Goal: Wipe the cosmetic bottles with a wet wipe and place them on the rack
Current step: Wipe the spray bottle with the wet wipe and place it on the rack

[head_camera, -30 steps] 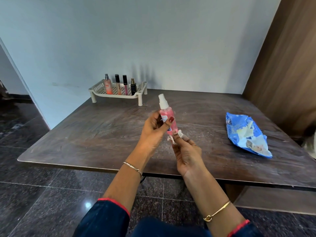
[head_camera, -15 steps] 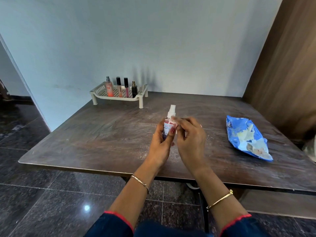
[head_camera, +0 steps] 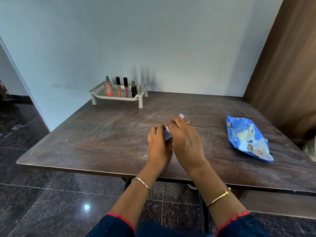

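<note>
My left hand (head_camera: 159, 147) grips the pink spray bottle (head_camera: 168, 135) low over the middle of the brown table (head_camera: 102, 134); only a strip of its label and the white cap tip (head_camera: 181, 115) show. My right hand (head_camera: 185, 139) covers the bottle from the right and top, with a scrap of white wet wipe (head_camera: 166, 124) peeking out at its fingertips. The cream rack (head_camera: 118, 97) stands at the far left by the wall, holding several small bottles, among them a peach spray bottle (head_camera: 108, 88) and a black bottle (head_camera: 134, 89).
A blue wet wipe pack (head_camera: 248, 139) lies open on the table's right side. A wooden panel (head_camera: 282, 74) rises on the right, a pale wall behind. Dark tiled floor (head_camera: 34, 194) surrounds the near and left table edges.
The bottle has come down from upright in front of me to low and tilted over the table. My right hand moved from below the bottle to cover it from above.
</note>
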Demonstrator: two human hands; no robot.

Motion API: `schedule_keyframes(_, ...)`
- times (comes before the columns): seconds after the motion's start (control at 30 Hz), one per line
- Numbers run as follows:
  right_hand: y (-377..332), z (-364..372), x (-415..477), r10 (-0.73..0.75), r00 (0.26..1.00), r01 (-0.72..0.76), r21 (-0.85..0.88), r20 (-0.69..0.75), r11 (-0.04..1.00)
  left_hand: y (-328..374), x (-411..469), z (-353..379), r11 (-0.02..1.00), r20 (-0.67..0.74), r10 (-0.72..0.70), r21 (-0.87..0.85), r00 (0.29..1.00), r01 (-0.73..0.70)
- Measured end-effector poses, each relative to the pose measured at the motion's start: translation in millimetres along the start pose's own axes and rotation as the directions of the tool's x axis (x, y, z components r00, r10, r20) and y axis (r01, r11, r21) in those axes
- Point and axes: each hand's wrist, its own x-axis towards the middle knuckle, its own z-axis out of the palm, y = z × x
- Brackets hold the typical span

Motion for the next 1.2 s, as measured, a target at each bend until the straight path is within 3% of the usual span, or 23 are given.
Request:
schedule_keyframes(0.07,5,3,-3,0.023,0.998,-0.015,0.124,-0.06,0.992,0,-1,-3,0.999,0.003,0.0,-0.05,1.0,0.0)
schedule_keyframes(0.13,13,6,-7,0.148,0.98,-0.103,0.3,-0.131,0.948,2,-1,-5,0.992,0.01,0.01,-0.122,1.0,-0.009)
schedule_keyframes(0.3,15,5,-14,0.471,0.872,-0.297,0.624,-0.131,0.723,10,-3,-6,0.931,0.11,0.005,-0.363,0.994,0.035)
schedule_keyframes(0.43,16,5,-9,0.662,0.748,-0.432,0.794,0.05,0.428,16,-9,-10,0.817,0.261,-0.006,-0.555,0.965,0.155)
schedule_keyframes(0.5,16,1,-6,0.691,0.703,-0.448,0.86,0.169,0.245,17,-10,-12,0.743,0.31,-0.025,-0.631,0.95,0.225)
schedule_keyframes(0.57,16,-4,-3,0.669,0.701,-0.445,0.885,0.249,0.137,19,-11,-16,0.665,0.34,-0.036,-0.694,0.94,0.276)
schedule_keyframes(0.73,16,-9,6,0.553,0.764,-0.444,0.893,0.331,0.078,21,-5,-23,0.477,0.414,-0.152,-0.764,0.897,0.434)
schedule_keyframes(0.87,13,-7,12,0.494,0.773,-0.477,0.878,0.398,0.04,18,-3,-24,0.326,0.474,-0.125,-0.81,0.872,0.487)
schedule_keyframes(1.07,10,-4,18,0.473,0.757,-0.537,0.842,0.451,0.056,19,-1,-33,0.243,0.555,-0.073,-0.796,0.829,0.554)
schedule_keyframes(1.13,11,-3,19,0.478,0.764,-0.532,0.842,0.432,0.089,19,1,-34,0.216,0.549,-0.117,-0.8,0.828,0.56)
schedule_keyframes(1.2,10,-3,18,0.484,0.792,-0.525,0.82,0.372,0.229,18,3,-31,0.206,0.535,-0.186,-0.799,0.824,0.565)
